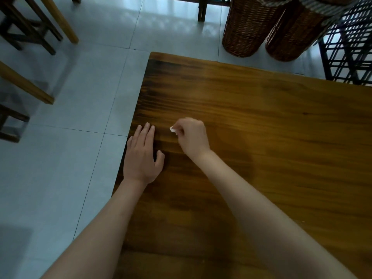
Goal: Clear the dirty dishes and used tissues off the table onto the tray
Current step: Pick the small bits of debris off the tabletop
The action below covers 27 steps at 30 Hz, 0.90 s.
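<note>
Right now a tiny white scrap (171,129), likely a bit of tissue though too small to be sure, is pinched in the right hand (193,137). Only its corner pokes out past the curled fingers (186,123), low over the table (261,137), not far in from the left edge and about midway along it. The right hand is knuckles up, wrist bent, its forearm reaching in from the near right corner across the wood.

Just beside it, toward the left edge, the left hand (143,156) lies flat on the table, palm down, fingers straight and together, thumb spread out toward the right hand. It holds nothing. Its little-finger side sits right at the table's left edge, and its forearm crosses that edge from over the floor (80,97).

The wood is dark and grainy, with the far left corner in plain view. Beyond the far edge stand two wicker baskets (249,27) side by side, and to their right a black lattice stand (346,53). Off the left side, across pale tiles, wooden furniture legs (30,27) show.
</note>
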Each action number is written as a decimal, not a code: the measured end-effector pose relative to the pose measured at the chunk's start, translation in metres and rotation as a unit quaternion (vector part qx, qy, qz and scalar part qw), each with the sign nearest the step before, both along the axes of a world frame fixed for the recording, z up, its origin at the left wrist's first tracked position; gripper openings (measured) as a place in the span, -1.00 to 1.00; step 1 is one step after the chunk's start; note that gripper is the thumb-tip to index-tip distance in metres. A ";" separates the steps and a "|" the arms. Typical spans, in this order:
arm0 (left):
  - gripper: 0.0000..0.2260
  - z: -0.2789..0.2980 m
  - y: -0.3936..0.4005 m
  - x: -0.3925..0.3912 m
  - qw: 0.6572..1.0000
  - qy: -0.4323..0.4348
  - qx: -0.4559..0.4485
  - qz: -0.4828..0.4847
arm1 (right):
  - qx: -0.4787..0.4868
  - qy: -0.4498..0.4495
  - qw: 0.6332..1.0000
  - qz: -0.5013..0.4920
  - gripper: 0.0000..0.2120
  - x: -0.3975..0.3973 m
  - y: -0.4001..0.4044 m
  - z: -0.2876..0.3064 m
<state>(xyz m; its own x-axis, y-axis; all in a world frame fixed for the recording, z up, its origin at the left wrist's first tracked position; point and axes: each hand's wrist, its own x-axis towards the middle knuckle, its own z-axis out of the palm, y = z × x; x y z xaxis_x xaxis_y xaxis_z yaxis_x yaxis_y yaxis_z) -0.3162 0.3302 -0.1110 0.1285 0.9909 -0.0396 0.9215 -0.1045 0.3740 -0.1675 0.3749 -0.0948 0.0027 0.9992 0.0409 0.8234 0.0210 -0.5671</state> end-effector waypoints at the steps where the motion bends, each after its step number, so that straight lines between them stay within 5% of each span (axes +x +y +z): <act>1: -0.42 0.000 0.000 0.000 1.000 0.000 0.001 0.001 | 0.010 -0.006 1.000 0.017 -0.89 0.001 -0.003 -0.001; 6: -0.43 -0.002 0.002 0.000 1.000 -0.002 0.005 0.004 | 0.010 0.022 0.993 -0.112 -0.86 0.001 0.024 -0.001; 11: -0.43 -0.001 0.000 0.000 1.000 -0.007 0.006 -0.001 | 0.010 -0.006 1.000 0.015 -0.88 -0.015 0.000 -0.003; 15: -0.46 -0.002 0.001 0.000 1.000 -0.012 0.010 -0.004 | -0.008 0.012 0.990 -0.137 -0.88 -0.003 0.023 0.001; 21: -0.46 -0.002 0.003 -0.004 1.000 -0.015 0.002 -0.008 | -0.043 -0.010 0.995 -0.091 -0.85 0.015 -0.035 0.010; 27: -0.47 0.006 -0.010 -0.001 1.000 0.003 0.003 -0.019 | -0.042 0.025 0.964 -0.263 -0.85 0.097 -0.081 0.030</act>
<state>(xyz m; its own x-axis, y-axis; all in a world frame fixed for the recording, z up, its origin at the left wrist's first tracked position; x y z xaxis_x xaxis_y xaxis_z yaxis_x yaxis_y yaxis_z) -0.3177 0.3205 -0.1046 0.1656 0.9856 -0.0346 0.9187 -0.1414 0.3686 -0.0703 0.2936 -0.0653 0.5091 0.8591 -0.0525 0.6798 -0.4387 -0.5878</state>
